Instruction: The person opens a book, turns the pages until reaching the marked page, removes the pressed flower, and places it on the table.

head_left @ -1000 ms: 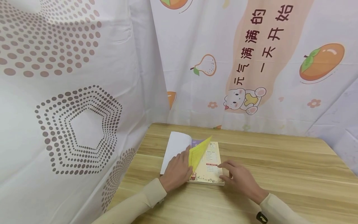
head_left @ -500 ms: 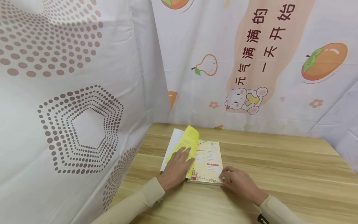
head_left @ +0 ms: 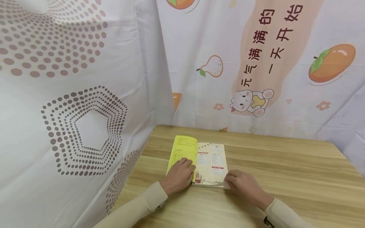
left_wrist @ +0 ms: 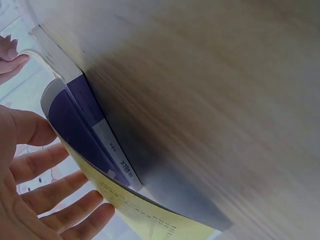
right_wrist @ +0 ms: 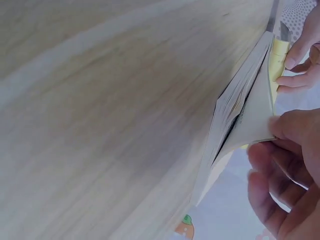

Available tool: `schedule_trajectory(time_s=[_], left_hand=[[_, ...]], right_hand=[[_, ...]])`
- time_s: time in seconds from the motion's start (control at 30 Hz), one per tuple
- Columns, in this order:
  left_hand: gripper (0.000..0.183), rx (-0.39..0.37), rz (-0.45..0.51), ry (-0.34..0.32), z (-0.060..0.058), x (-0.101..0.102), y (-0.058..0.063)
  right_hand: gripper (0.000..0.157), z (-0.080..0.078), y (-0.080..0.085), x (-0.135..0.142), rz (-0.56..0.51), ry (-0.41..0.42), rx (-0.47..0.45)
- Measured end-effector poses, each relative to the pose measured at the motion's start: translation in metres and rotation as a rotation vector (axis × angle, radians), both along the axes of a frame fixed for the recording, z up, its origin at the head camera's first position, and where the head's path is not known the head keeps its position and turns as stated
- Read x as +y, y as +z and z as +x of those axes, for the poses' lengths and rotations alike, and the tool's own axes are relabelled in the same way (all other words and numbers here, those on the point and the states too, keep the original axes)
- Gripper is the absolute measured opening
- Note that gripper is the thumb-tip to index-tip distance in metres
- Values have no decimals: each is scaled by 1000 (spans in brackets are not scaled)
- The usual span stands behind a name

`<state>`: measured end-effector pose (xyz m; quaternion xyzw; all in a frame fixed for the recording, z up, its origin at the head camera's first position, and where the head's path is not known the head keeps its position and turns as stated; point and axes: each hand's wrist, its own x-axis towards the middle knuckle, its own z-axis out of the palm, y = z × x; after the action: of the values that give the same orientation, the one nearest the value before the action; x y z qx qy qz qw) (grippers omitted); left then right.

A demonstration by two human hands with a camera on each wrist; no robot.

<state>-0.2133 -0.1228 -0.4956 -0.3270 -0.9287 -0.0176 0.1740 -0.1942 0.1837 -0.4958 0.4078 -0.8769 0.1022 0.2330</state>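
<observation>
An open book (head_left: 211, 163) lies on the wooden table, its cream right-hand page printed with red headings and small drawings. The yellow page (head_left: 183, 148) is turned over to the left side. My left hand (head_left: 179, 175) rests on that yellow page with fingers extended; the left wrist view shows its fingertips against the page, above the book's purple and white spine (left_wrist: 102, 127). At the lower right corner, my right hand (head_left: 243, 185) pinches a lifted page (right_wrist: 257, 117) between thumb and finger. In the right wrist view, a gap shows between this page and the pages below.
The wooden table (head_left: 279, 167) extends to the right of the book. A patterned white curtain (head_left: 199, 95) hangs behind it, and a dotted white curtain (head_left: 94, 133) hangs along the left side.
The yellow page has swung over to the left and now lies flatter under my left hand. My right hand has taken hold of the right-hand page's lower corner and raised it.
</observation>
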Motion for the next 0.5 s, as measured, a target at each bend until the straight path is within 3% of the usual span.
schedule_trajectory(time_s=[0.3, 0.5], left_hand=[[22, 24, -8, -10, 1, 5, 0], [42, 48, -1, -2, 3, 11, -1]], right_hand=[[22, -1, 4, 1, -90, 9, -40], [22, -1, 11, -1, -133, -37, -122]])
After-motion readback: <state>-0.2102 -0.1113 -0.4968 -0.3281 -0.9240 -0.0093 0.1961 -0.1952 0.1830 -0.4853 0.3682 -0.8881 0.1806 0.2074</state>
